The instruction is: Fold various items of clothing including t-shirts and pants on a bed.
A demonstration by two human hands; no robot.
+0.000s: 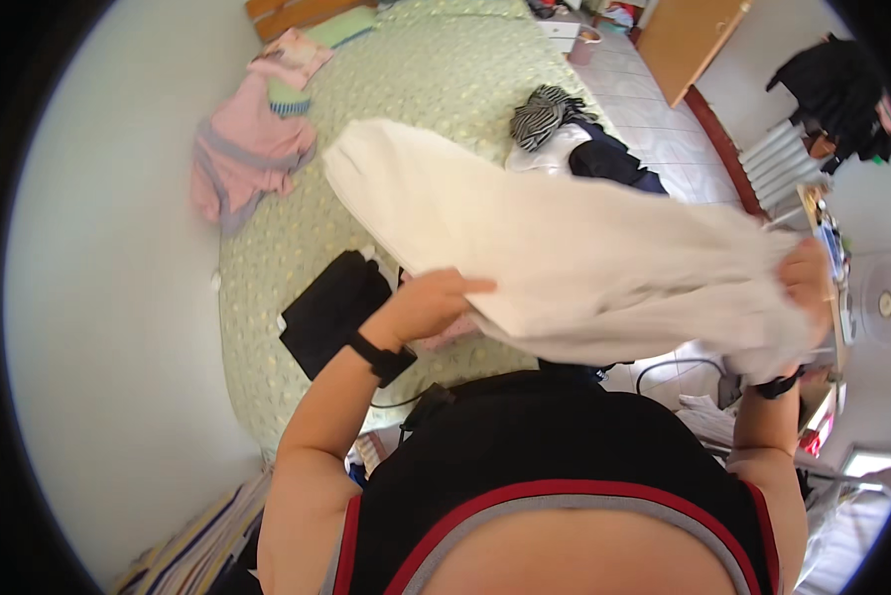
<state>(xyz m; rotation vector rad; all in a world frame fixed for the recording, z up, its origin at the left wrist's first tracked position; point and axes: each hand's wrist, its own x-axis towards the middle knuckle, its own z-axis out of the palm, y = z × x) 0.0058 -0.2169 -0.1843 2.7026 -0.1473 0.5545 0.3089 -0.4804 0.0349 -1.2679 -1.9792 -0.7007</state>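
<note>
A long cream garment (574,248), shaped like a pair of trousers, stretches across in front of me above the bed. My left hand (431,307) is closed on its near edge, the index finger lying along the cloth. At the far right my right hand (808,283) grips the bunched, gathered end, slightly blurred. The garment's left end hangs out over the bed, away from both hands. Close to my left hand, a folded black garment (336,307) lies on the bed, and a bit of pink cloth (448,335) shows beneath my left wrist.
The bed (406,79) has a pale green patterned cover. On it lie a pink and grey garment (247,154) at left and a pile of striped, white and dark clothes (555,129) at right. A desk edge (832,238), a radiator (778,164) and a door (689,45) stand right.
</note>
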